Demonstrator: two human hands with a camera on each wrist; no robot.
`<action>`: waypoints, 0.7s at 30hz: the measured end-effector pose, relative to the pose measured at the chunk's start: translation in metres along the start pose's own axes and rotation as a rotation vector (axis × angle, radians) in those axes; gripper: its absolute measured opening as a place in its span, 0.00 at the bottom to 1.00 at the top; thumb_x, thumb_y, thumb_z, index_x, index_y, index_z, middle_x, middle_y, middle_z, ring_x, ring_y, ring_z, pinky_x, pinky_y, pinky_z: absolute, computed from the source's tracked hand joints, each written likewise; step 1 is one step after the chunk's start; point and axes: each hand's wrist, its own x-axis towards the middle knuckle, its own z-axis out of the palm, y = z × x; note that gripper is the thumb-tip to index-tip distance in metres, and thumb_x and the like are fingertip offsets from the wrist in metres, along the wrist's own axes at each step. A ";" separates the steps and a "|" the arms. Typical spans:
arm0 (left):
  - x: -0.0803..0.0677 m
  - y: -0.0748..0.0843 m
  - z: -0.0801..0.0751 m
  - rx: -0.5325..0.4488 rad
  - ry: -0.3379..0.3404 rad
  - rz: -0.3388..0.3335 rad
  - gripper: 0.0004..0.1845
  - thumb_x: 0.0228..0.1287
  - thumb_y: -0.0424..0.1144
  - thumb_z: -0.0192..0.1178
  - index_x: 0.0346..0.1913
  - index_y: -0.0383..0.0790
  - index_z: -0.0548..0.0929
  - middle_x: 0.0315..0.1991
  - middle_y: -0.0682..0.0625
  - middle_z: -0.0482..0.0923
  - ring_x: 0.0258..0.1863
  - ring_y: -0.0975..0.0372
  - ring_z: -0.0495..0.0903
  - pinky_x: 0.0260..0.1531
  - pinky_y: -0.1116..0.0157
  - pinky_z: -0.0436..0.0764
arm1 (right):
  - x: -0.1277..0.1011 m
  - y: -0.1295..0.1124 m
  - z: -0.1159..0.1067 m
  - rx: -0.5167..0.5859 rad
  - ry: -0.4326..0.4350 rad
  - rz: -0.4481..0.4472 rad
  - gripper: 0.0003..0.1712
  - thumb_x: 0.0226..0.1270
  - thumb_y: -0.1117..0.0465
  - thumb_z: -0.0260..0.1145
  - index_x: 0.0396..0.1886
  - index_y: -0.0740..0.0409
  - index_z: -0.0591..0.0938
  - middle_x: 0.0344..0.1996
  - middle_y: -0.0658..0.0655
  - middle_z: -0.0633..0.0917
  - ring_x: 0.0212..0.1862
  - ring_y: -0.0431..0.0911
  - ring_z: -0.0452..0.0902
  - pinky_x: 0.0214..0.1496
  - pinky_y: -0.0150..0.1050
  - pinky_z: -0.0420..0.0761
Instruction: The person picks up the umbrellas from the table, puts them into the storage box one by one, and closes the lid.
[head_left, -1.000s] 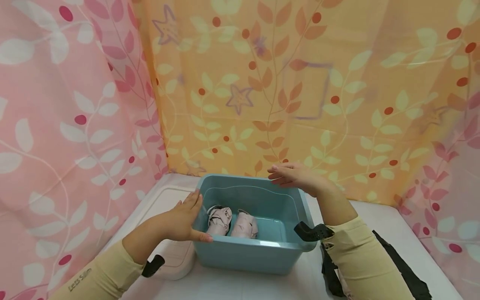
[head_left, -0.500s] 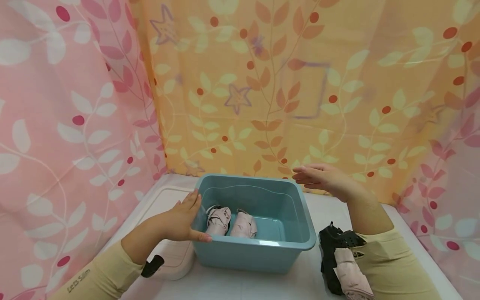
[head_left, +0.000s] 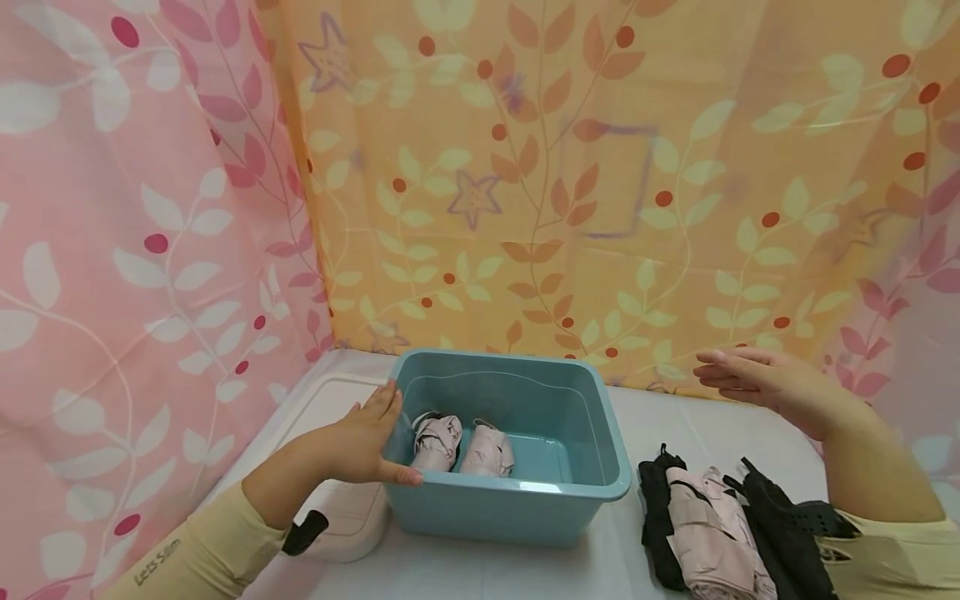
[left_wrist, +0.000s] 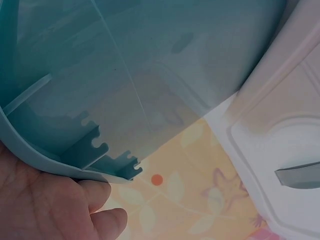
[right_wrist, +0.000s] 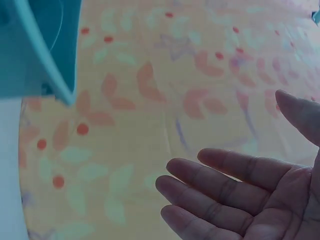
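Left hand rests flat against the teal bin; right hand hovers open beside it.

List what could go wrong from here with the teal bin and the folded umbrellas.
1. The left hand only rests flat against the teal plastic bin, so it may slide on the smooth white tabletop.
2. The open right hand hovers beyond the pink and black folded umbrellas piled at the table's near edge; a careless reach could knock them off.
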 end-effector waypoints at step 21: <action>-0.002 0.002 -0.002 0.000 0.003 0.006 0.67 0.39 0.75 0.56 0.69 0.27 0.42 0.71 0.36 0.32 0.70 0.46 0.35 0.63 0.42 0.44 | -0.088 0.123 -0.050 0.042 0.049 0.376 0.26 0.75 0.52 0.40 0.61 0.65 0.69 0.47 0.53 0.81 0.44 0.33 0.78 0.44 0.32 0.79</action>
